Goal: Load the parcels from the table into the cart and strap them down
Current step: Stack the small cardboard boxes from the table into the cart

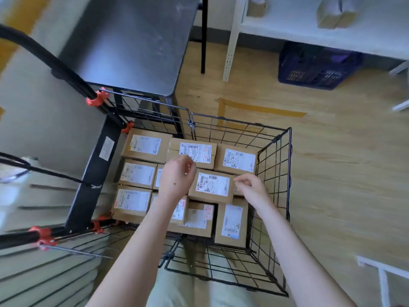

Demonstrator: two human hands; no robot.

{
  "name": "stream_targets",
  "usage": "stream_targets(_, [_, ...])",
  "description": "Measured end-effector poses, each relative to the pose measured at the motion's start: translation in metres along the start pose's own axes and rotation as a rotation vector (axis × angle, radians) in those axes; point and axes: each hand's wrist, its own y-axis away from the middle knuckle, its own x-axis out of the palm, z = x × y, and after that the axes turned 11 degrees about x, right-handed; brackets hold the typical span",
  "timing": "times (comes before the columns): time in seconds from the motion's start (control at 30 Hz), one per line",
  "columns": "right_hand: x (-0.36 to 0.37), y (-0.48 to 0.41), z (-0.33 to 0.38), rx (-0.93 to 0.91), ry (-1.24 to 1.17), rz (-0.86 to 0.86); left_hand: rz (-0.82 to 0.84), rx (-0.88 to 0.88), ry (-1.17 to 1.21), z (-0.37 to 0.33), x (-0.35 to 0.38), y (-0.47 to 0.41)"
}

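Hovering over the parcels (pixel 212 185) in the cart (pixel 274 165) — both hands, left (pixel 177 176) and right (pixel 250 185), fingers loosely curled, seemingly empty.

The cart (pixel 274 165) stood at the centre of the frame, its handle bars (pixel 55 65) running off to the upper left and lower left. Parcels (pixel 141 173) lay flat inside it in rows, one parcel (pixel 212 185) resting on top of the others near the middle. The left hand (pixel 177 176) hung just left of that parcel, the right hand (pixel 252 187) at its right edge. The table (pixel 137 41) stood behind the cart, in the upper left. A shelf (pixel 321 29) filled the upper right, with a crate (pixel 316 67) on the floor (pixel 332 162) beneath it.
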Motion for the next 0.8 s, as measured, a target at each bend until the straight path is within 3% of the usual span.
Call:
stream_targets(0.27, [-0.035,0.092,0.061,-0.294,0.177,0.066,-0.171,-0.211,0.205,-0.082,-0.074,0.043])
stream_targets(0.8, [0.038,0.274,0.107,-0.818,0.570,0.418,-0.590,-0.293,0.055,-0.109,-0.198,0.198])
